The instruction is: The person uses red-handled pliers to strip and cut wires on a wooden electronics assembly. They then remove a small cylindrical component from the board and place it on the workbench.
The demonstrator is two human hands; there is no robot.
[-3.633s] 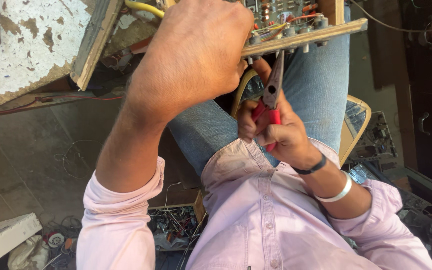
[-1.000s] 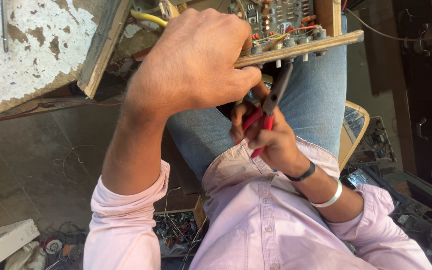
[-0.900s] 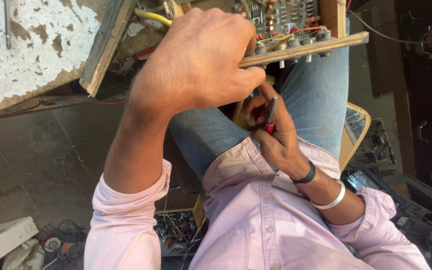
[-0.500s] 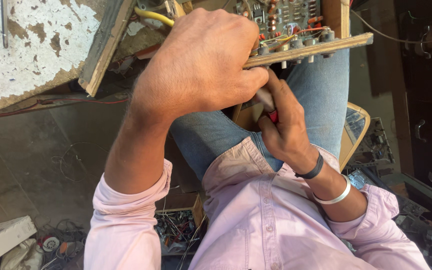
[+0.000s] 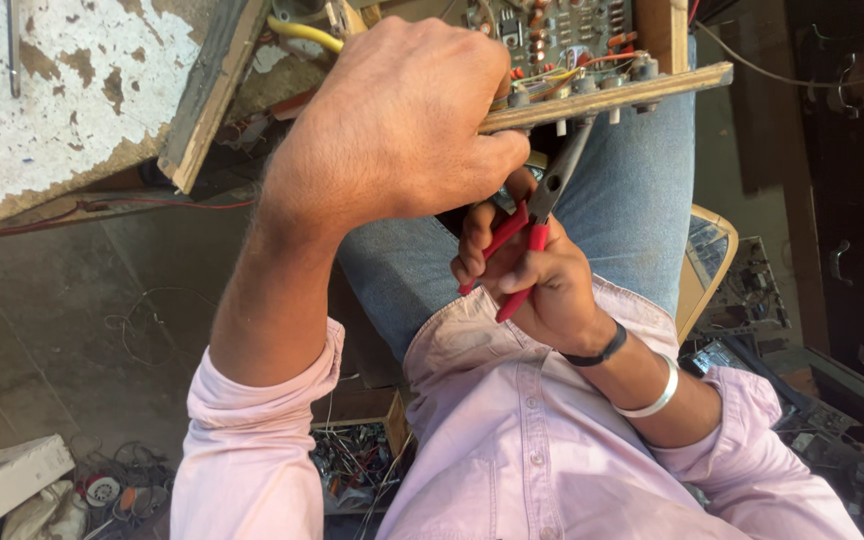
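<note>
Left hand [image 5: 402, 120] clamps the circuit board's wooden edge [image 5: 612, 95], top centre
Right hand [image 5: 537, 285] grips red pliers [image 5: 527, 245] just beneath; peeling white table [image 5: 62, 100] upper left, cluttered floor below

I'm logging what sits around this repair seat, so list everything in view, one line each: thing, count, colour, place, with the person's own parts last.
circuit board: one, green with small parts and wires, top centre, on a wooden strip
pliers: one, red handles, dark jaws pointing up at the board's lower edge
yellow cable: one, top, left of the board
worktop: one, white, paint flaking, upper left
wire scraps: a tangle, mixed colours, on the floor below the lap
bangle: one, silver, right wrist
wristband: one, black, right wrist
left hand: grips the board's edge
right hand: holds the pliers
</note>
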